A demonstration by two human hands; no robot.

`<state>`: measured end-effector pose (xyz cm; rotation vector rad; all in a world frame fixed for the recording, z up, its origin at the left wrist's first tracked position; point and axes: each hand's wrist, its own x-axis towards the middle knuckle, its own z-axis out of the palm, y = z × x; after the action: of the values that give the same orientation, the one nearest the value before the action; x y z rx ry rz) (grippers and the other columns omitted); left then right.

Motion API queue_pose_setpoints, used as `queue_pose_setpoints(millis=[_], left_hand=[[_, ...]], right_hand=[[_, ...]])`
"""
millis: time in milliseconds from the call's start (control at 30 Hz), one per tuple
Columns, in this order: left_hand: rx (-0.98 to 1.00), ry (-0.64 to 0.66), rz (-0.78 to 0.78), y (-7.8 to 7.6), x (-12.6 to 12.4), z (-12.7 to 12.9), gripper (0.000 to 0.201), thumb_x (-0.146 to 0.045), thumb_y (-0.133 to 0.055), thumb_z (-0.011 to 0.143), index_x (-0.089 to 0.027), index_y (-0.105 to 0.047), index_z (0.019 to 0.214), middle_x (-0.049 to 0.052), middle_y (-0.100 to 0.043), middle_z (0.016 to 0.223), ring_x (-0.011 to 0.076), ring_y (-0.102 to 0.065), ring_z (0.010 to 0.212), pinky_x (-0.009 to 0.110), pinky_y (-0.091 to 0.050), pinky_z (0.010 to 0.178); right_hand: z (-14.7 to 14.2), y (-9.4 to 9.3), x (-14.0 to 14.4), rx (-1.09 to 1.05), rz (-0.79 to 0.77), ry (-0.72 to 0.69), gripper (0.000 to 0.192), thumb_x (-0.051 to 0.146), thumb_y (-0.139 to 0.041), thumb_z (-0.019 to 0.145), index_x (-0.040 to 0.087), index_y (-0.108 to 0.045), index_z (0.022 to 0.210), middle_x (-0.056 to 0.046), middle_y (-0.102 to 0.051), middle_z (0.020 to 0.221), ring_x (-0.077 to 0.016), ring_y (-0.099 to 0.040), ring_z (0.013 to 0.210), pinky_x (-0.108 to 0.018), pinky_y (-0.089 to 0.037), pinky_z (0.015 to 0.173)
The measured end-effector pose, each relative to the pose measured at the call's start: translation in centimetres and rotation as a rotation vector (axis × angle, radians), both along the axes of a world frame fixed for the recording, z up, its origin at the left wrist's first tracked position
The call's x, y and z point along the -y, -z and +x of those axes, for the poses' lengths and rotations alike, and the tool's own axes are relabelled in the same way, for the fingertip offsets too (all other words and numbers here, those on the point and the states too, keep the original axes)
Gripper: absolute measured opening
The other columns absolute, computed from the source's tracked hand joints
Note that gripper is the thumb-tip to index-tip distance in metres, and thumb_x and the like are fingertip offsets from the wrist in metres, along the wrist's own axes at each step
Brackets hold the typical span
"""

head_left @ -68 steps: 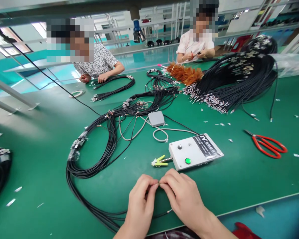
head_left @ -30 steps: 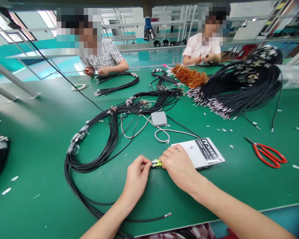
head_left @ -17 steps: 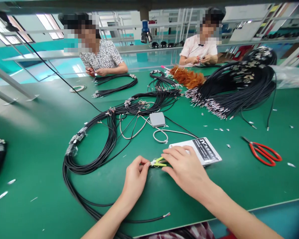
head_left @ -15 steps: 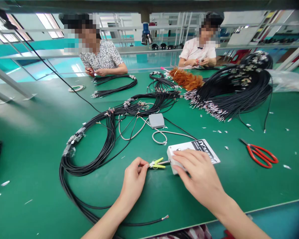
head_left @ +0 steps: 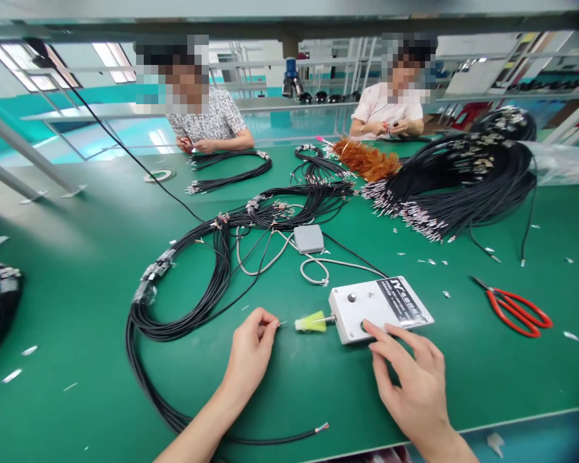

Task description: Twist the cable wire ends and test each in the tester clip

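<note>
Here the left hand [head_left: 249, 350] pinches a thin wire end [head_left: 280, 323], probably a bare tip, just at nine o'clock of the yellow clip [head_left: 311, 323]; the right hand [head_left: 412, 379], fingers spread, presses a fingertip on the white box [head_left: 379, 307], at its six o'clock edge

A long green-topped workbench [head_left: 77, 257] stands under metal racking [head_left: 318, 58], with bright windows [head_left: 110, 54] behind.

Open mat [head_left: 77, 257] to L of L hand [head_left: 251, 350]; cable coil [head_left: 193, 302] loops around that side & under wrist. Between hands: clear strip, only yellow clip [head_left: 311, 323] in it. R hand [head_left: 415, 379] fwd blocked by box [head_left: 379, 307]. Free mat to R, up to scissors [head_left: 516, 307].
</note>
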<state>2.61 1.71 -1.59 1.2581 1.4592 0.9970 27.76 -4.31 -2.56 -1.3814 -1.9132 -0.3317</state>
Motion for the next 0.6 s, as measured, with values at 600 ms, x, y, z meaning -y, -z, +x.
queue_pose_setpoints(millis=[600], left_hand=[[0.237,-0.496,0.323,-6.5,-7.7,-8.7,0.013,-0.023,-0.061,0.079,-0.02,-0.049,0.076,-0.007,-0.049,0.053,0.0085,-0.047,0.043,0.017,-0.035,0.042]], right_hand=[[-6.1,2.1,2.9,-0.18,-0.191,-0.526,0.03,0.026,-0.042,0.1,0.021,-0.056,0.074,0.0,-0.067,0.076,-0.0148,-0.062,0.077,-0.026,-0.046,0.072]])
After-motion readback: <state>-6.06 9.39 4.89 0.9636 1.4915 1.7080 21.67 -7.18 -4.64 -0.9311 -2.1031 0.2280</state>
